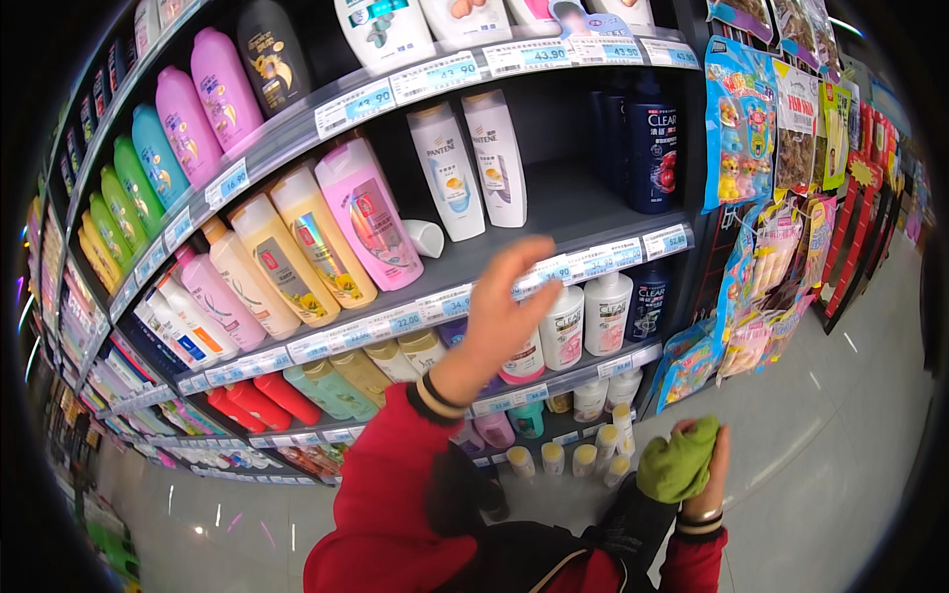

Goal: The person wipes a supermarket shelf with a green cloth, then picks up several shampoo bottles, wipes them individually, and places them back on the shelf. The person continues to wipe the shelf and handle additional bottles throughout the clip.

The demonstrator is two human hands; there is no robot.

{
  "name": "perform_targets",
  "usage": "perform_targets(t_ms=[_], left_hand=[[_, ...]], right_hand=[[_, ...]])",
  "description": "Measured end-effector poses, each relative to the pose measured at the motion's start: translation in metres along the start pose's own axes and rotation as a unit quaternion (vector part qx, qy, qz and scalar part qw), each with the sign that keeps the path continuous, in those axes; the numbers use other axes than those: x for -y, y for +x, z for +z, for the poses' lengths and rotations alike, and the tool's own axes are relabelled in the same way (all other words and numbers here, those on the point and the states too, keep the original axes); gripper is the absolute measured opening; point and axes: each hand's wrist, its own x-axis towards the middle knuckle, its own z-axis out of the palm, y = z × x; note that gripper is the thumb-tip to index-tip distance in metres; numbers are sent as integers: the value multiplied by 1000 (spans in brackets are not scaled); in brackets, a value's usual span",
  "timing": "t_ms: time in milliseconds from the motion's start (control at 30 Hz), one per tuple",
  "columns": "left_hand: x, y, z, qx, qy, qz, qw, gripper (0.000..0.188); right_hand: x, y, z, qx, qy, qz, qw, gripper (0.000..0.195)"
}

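My left hand [511,319], in a red sleeve with a striped cuff, is raised empty before the price strip [460,296] of the middle shelf, its fingers apart and a little blurred. Low on the right, my right hand [708,463] grips a green cloth [678,459]. Two white Pantene bottles [471,167] stand on the shelf beyond my left hand. A white bottle [424,239] lies on its side there, partly hidden by a pink bottle [368,215]. At the shelf's right end stand dark blue Clear bottles [652,159].
Several white bottles with yellowish caps [584,459] stand on the floor near my feet. White Clear bottles [608,315] fill part of the shelf below. Bagged snacks [741,126] hang at the right. Shampoo bottles [285,259] line the shelves to the left.
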Motion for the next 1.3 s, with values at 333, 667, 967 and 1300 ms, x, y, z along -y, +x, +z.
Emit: perform_targets(t_ms=[333,667,967,1300], left_hand=[[5,145,-43,-119,347,98,925,51],[11,204,-52,73,500,-43,862,43],[24,168,-57,-51,320,169,931,62],[32,110,-35,-76,92,123,985,72]], right_hand=[[60,193,196,174,-323,-131,921,70],[42,320,289,231,-435,-69,868,97],[47,290,270,321,-325,-46,888,59],[60,250,228,276,-374,-154,872,41]])
